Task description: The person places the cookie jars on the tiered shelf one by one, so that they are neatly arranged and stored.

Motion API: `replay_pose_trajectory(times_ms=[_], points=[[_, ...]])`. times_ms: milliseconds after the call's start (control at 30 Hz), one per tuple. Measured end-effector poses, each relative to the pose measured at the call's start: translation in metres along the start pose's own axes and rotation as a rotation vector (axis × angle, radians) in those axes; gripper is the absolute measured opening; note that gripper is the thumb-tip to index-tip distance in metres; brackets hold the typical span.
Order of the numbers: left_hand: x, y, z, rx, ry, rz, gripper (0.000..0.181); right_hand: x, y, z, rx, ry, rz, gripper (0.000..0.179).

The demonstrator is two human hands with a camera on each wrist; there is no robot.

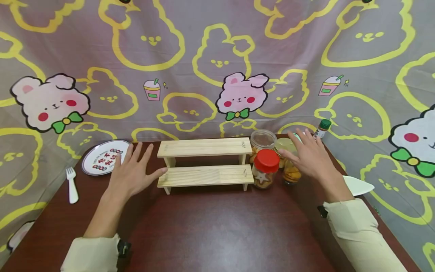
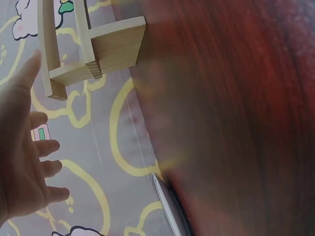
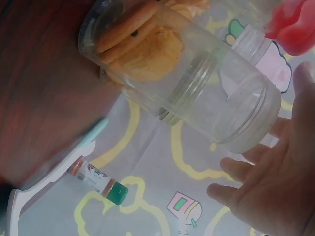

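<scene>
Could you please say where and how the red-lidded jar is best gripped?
Probably round its red lid, from above: the jar stands upright, its top unobstructed, with the rack close on one side and more jars on the other.

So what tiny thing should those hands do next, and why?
Probably curl the right hand gently around the clear jar of golden cookies. That hand's fingers are spread close to the jar's top and hold nothing. The left hand is beside the two-tier wooden stand, farther from that jar, so the right seems handier.
</scene>
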State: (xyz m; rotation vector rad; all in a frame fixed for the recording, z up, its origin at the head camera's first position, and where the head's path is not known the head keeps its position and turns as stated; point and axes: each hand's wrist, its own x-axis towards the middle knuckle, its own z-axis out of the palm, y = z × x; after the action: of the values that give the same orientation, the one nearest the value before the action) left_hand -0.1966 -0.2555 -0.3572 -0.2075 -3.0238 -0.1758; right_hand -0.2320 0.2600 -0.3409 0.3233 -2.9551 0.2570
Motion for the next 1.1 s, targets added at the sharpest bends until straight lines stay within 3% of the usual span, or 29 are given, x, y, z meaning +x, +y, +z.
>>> replay_pose_trajectory(times_ms=[233,467,733,900,1100], points=[[-0.002,0.001,0.006,-0.021,0.042,0.04,0.116,-0.002,-0.002,0.003,-0.012,0.095,-0.101,0.082],[-0.004,0.0,0.012,-0.17,0.04,0.068,0.123,-0.003,-0.003,0.007,0.039,0.167,-0.197,0.079],[-0.007,0.002,0.019,-0.417,0.061,0.065,0.121,-0.003,-0.009,0.012,0.168,0.15,-0.249,0.083],[-0.008,0.005,0.026,-0.487,0.083,0.065,0.116,-0.004,-0.014,0.014,0.277,0.129,-0.25,0.086],[-0.011,0.006,0.032,-0.557,0.075,0.038,0.11,-0.005,-0.021,0.015,0.334,0.138,-0.25,0.081]])
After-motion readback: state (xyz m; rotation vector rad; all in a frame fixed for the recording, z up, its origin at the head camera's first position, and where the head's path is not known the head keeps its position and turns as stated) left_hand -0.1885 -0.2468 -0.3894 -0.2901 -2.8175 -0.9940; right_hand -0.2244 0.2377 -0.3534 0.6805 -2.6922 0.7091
